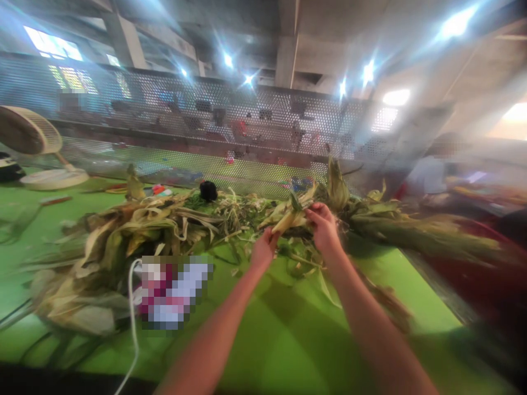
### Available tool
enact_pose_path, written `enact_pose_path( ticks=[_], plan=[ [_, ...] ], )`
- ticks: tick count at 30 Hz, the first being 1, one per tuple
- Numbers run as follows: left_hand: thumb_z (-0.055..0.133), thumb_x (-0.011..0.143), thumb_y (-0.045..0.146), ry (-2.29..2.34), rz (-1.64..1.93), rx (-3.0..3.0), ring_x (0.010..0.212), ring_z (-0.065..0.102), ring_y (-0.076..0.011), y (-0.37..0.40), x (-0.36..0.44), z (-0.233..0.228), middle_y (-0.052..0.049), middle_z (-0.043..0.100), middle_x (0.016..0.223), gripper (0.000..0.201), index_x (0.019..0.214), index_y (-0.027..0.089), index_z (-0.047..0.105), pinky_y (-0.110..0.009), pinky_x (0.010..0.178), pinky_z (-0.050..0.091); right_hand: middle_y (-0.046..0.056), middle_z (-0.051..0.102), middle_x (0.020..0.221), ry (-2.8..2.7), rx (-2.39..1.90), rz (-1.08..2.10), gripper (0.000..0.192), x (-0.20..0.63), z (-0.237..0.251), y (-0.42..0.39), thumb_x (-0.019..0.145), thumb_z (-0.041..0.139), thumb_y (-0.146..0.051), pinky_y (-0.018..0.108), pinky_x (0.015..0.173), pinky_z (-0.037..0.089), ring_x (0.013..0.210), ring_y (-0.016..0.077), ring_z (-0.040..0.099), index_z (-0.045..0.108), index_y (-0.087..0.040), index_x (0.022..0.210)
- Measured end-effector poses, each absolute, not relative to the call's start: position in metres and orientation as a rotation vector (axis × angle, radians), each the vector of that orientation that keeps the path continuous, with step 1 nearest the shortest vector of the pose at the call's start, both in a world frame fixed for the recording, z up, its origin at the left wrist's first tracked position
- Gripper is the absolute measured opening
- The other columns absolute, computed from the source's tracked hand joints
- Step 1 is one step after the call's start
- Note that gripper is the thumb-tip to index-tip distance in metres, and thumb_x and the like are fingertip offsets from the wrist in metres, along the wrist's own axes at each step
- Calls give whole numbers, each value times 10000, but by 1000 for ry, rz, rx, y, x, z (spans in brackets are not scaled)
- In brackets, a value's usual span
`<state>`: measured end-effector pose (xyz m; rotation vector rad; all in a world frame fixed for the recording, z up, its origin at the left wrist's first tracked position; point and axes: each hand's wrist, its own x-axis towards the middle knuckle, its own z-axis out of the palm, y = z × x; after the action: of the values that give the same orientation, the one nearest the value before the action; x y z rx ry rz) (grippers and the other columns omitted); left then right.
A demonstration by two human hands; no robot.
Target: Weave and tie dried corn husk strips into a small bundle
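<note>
Both my hands are on a pale corn husk (288, 220) above the middle of the green table. My left hand (264, 249) pinches its lower end, fingers closed. At the upper right end, my right hand (324, 224) has thumb and fingers pressed together on the husk. Loose husk scraps (242, 216) lie just behind and around my hands. Close to the right hand, a green-yellow husk (337, 184) stands upright. A long bundle of green husks (424, 233) extends to the right, blurred toward its end.
A large heap of dry husks (99, 263) covers the left of the green table (288, 334). A white cable (132, 307) runs past a pixelated object (175, 296). A fan (33, 134) stands at far left. Mesh screen (263, 126) behind; a person (428, 170) at right.
</note>
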<state>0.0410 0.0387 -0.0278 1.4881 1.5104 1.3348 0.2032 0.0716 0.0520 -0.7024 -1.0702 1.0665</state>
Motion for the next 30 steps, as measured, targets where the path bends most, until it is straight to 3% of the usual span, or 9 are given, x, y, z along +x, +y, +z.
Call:
enact_pose_path(
  ticks=[8, 20, 22, 26, 30],
  plan=[
    [451, 901, 498, 1477, 1364, 1508, 478, 441, -122, 35, 45, -31, 28, 536, 586, 382, 1126, 245, 627, -226, 491, 229, -79, 570, 689, -1047, -670, 1013, 442, 200, 47, 78, 523, 811, -275, 243, 595, 429, 605, 111, 517, 531, -264, 865],
    [503, 863, 484, 1295, 1355, 1278, 411, 381, -82, 51, 45, -42, 52, 524, 546, 389, 1103, 196, 610, -202, 432, 240, -58, 674, 756, -1079, -717, 1160, 314, 196, 47, 64, 572, 837, -332, 279, 650, 471, 712, 159, 602, 608, -273, 778],
    [521, 845, 512, 1254, 1310, 1255, 383, 353, -70, 49, 47, -40, 57, 525, 551, 404, 1087, 199, 601, -201, 418, 228, -38, 720, 856, -1176, -699, 1199, 302, 198, 51, 62, 622, 806, -342, 304, 694, 498, 786, 186, 636, 660, -285, 881],
    [558, 807, 489, 1141, 1247, 1213, 376, 375, -68, 44, 49, -31, 52, 538, 567, 388, 1052, 189, 588, -207, 413, 240, 4, 732, 1094, -1288, -627, 1339, 497, 201, 58, 57, 717, 735, -373, 359, 784, 527, 923, 226, 666, 625, -318, 1199],
    [593, 762, 367, 969, 1220, 1122, 420, 414, -65, 35, 49, -19, 42, 571, 632, 296, 999, 189, 598, -209, 425, 255, 32, 730, 1113, -1307, -560, 1460, 548, 201, 54, 59, 722, 730, -468, 384, 819, 530, 986, 250, 666, 613, -299, 1230]
  ],
)
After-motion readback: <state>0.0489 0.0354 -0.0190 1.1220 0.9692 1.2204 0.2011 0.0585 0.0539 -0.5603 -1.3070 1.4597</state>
